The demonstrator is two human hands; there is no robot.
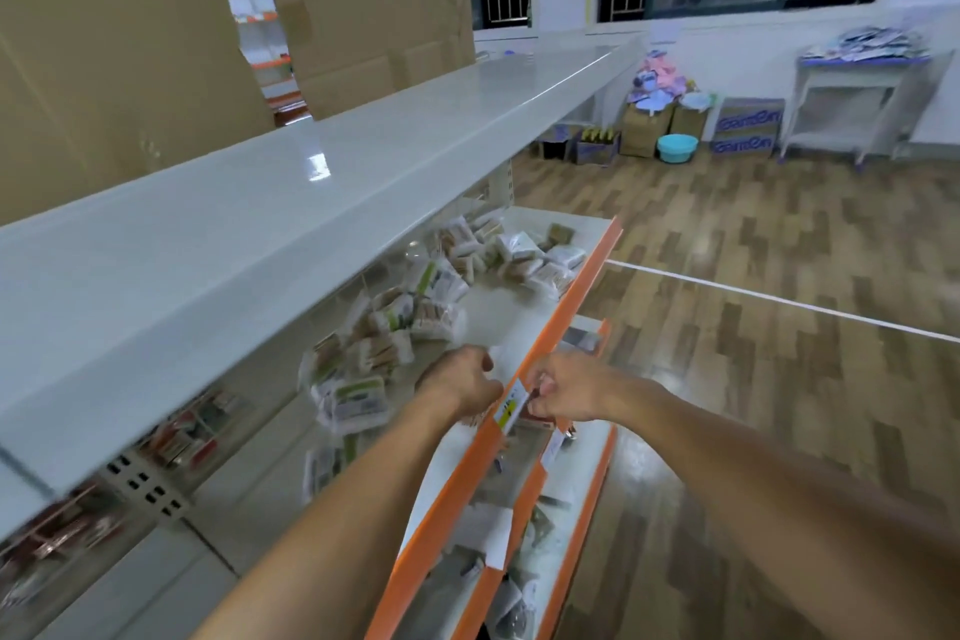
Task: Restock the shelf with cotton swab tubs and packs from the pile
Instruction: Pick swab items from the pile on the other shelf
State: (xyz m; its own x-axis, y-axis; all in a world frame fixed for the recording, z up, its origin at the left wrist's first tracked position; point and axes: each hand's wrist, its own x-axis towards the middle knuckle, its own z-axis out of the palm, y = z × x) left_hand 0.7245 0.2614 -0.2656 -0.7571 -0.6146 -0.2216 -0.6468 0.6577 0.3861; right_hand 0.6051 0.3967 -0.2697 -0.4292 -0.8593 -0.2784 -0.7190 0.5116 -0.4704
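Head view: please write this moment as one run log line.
left hand: fingers curled at orange shelf edge | right hand: pinches price label | swab packs: piled on shelf

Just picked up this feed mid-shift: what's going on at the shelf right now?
A person is at the white shelf with the orange front rail. Both hands meet at a small white-and-yellow price label on that rail: the left hand from the shelf side, the right hand pinching it from the aisle side. Clear packs of cotton swabs lie scattered on the shelf, untouched.
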